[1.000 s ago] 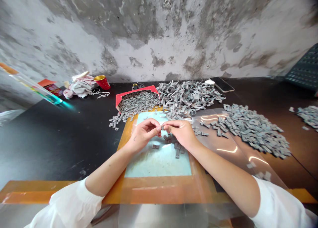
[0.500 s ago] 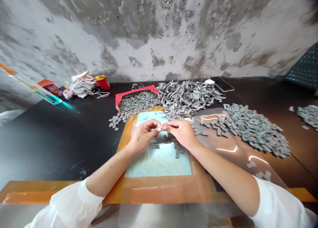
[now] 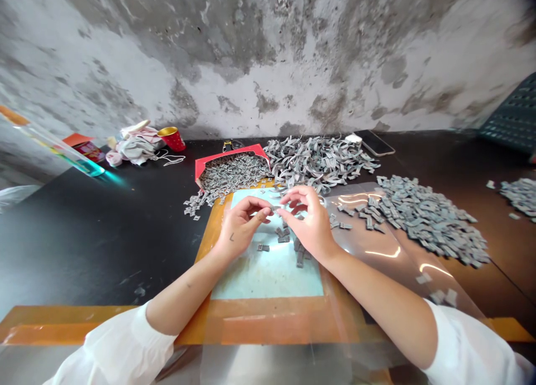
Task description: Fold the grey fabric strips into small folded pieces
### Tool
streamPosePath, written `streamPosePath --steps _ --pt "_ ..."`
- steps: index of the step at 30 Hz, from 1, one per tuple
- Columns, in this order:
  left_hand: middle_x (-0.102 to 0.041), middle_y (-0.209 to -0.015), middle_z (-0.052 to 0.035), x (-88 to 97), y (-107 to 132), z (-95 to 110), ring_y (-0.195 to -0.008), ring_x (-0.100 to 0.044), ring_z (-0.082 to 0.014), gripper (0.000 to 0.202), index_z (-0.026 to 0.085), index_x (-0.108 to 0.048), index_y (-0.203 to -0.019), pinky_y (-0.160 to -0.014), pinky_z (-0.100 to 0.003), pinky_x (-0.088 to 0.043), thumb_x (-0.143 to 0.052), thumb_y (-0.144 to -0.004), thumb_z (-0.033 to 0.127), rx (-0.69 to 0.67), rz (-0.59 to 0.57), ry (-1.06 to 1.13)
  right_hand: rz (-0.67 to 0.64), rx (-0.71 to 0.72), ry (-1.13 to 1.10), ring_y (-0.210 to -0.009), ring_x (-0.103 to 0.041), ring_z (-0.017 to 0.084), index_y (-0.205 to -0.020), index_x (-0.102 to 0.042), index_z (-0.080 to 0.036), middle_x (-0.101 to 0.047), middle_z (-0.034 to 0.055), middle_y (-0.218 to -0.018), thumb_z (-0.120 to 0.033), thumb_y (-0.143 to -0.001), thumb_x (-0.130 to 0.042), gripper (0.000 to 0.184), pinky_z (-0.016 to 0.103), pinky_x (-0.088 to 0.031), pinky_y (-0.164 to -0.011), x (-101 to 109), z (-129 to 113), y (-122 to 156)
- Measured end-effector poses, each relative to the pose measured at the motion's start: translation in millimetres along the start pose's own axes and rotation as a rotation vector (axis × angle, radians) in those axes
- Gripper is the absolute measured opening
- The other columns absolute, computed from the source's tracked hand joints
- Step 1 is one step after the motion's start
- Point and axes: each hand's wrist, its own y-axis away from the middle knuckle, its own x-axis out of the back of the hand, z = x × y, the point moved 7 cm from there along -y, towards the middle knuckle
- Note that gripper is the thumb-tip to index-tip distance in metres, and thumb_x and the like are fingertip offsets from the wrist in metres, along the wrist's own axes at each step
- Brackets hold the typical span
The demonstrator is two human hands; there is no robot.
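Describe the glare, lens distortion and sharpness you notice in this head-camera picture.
Head view: white glare streaks lie on the clear plastic sheet; the wide lens bows the wall and the black table; the top right corner darkens; the left hand and right hand, pinching a grey piece, look sharp; daylight soft, shadows faint.

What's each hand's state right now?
Left hand: closed, pinching the small grey piece.
Right hand: pinching the same piece, other fingers spread.

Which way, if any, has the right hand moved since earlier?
Yes. The right hand has spread its fingers farther away, toward the pile of grey strips; its wrist stays over the blue mat.
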Motion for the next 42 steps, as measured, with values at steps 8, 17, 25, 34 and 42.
streamPosePath --steps 8,17,25,34,42 --pt "-0.062 -0.089 -0.003 0.3 2 6 -0.08 -0.061 -0.0136 0.028 0.016 -0.06 -0.096 -0.064 -0.025 -0.056 -0.074 -0.076 0.03 -0.07 0.025 -0.004 -0.076 0.029 0.023 -0.072 -0.064 0.015 -0.108 -0.045 -0.025 -0.07 -0.001 -0.084 -0.026 -0.08 -0.069 0.037 0.031 -0.05 -0.073 -6 -1 1" --pt "-0.064 -0.09 -0.0045 4.2 4 9 -0.083 -0.061 -0.016 0.022 0.017 -0.064 -0.093 -0.068 -0.027 -0.054 -0.073 -0.077 0.029 -0.134 0.026 -0.113 -0.115 -0.149 -0.194 -0.071 -0.066 0.015 -0.106 -0.047 -0.025 -0.07 0.0002 -0.084 -0.029 -0.076 -0.071 0.038 0.033 -0.052 -0.074 -11 11 2" --pt "-0.069 -0.09 -0.0057 4.8 3 16 -0.082 -0.063 -0.0176 0.019 0.021 -0.071 -0.095 -0.069 -0.028 -0.051 -0.068 -0.082 0.034 -0.191 -0.013 -0.357 -0.184 -0.266 -0.362 -0.057 -0.052 0.009 -0.086 -0.037 -0.024 -0.065 -0.0031 -0.08 -0.031 -0.074 -0.07 0.035 0.024 -0.043 -0.057 -21 25 1" --pt "-0.07 -0.083 -0.0038 1.8 5 29 -0.074 -0.061 -0.0148 0.015 0.021 -0.074 -0.084 -0.058 -0.021 -0.047 -0.067 -0.082 0.034 -0.24 -0.021 -0.502 -0.176 -0.224 -0.404 -0.053 -0.038 0.007 -0.079 -0.03 -0.024 -0.062 -0.0037 -0.079 -0.027 -0.075 -0.065 0.035 0.022 -0.035 -0.053 -20 16 0" --pt "-0.065 -0.074 -0.0032 3.6 2 7 -0.064 -0.056 -0.0128 0.024 0.016 -0.068 -0.077 -0.054 -0.021 -0.046 -0.071 -0.077 0.04 -0.053 0.011 -0.296 -0.177 -0.243 -0.442 -0.053 -0.037 0.008 -0.079 -0.03 -0.024 -0.062 -0.0033 -0.081 -0.031 -0.074 -0.066 0.037 0.022 -0.035 -0.053 -23 19 2"
